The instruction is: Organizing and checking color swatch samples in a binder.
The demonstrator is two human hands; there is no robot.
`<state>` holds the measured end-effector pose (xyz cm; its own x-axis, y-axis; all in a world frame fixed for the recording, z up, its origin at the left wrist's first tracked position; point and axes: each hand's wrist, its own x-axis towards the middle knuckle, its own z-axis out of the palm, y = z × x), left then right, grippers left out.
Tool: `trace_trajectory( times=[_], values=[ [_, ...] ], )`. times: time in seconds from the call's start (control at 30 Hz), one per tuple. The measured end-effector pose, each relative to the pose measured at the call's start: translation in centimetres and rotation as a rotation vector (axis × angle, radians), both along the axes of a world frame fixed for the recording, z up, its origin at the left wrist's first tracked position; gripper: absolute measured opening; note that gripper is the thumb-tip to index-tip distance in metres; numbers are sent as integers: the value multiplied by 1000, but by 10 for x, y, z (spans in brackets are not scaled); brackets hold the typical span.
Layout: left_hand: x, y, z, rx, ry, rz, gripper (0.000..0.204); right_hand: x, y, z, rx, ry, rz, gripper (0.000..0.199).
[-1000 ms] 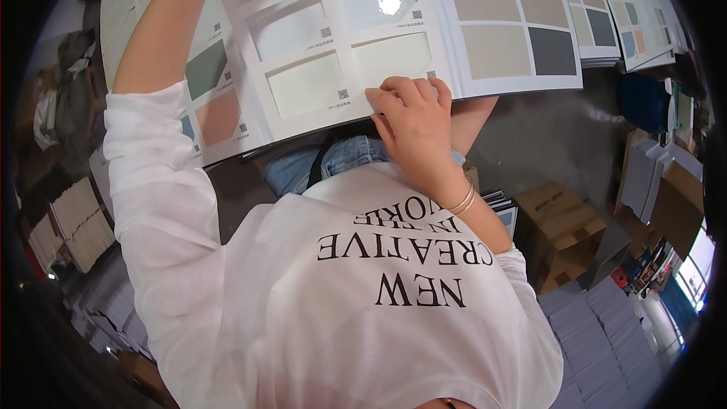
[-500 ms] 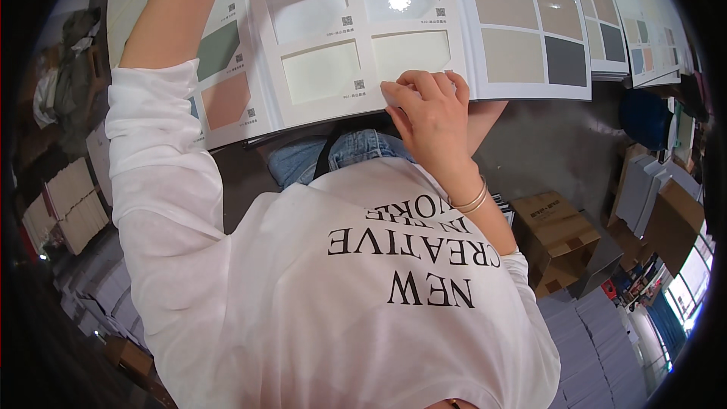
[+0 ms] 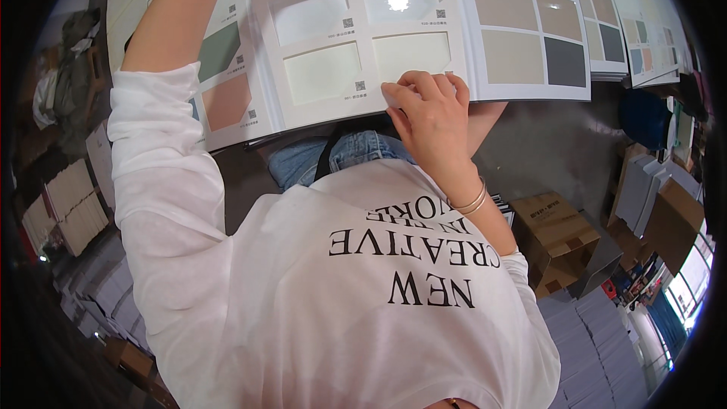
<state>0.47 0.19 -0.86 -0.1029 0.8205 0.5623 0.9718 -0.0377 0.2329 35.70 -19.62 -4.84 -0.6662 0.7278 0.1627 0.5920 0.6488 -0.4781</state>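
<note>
A colour sample book [image 3: 318, 110] lies open across the top of the view, its white page holding framed swatches in pale white tones. My right hand [image 3: 433, 110] rests at the page's lower edge, over the corner of the lower right pale swatch [image 3: 409, 53]. Its fingers are bent and held close together; whether anything small sits under the fingertips is hidden. My left forearm reaches up over the left-hand page, with the hand beyond the top edge of the view. That page carries a green swatch [image 3: 219, 51] and a salmon swatch [image 3: 227, 102].
More sample sheets with beige and dark grey swatches [image 3: 564, 60] lie to the right, overlapping further open books [image 3: 644, 30]. On the floor at right stands a cardboard box [image 3: 553, 235], near stacks of grey sheets [image 3: 598, 348]. Paper stacks [image 3: 68, 204] stand at left.
Almost nothing differs. My left forearm and sleeve have shifted very slightly to the right; my right hand stays in the same place on the page.
</note>
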Motion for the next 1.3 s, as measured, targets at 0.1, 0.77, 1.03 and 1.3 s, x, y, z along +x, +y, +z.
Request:
trace_trajectory(
  times=[0.1,0.77,1.03,1.3],
  values=[
    [-4,0,-2,12,1,-20,24,-1,-1,-1,-5,-2,-5,32],
    [-4,3,-5,11,-19,-18,24,0,0,0,12,-18,-3,31],
    [-6,1,-7,23,-48,-8,23,-1,1,0,17,-16,12,31],
    [-3,0,-4,17,-34,-4,23,-1,0,-2,-11,8,10,21]
  ],
)
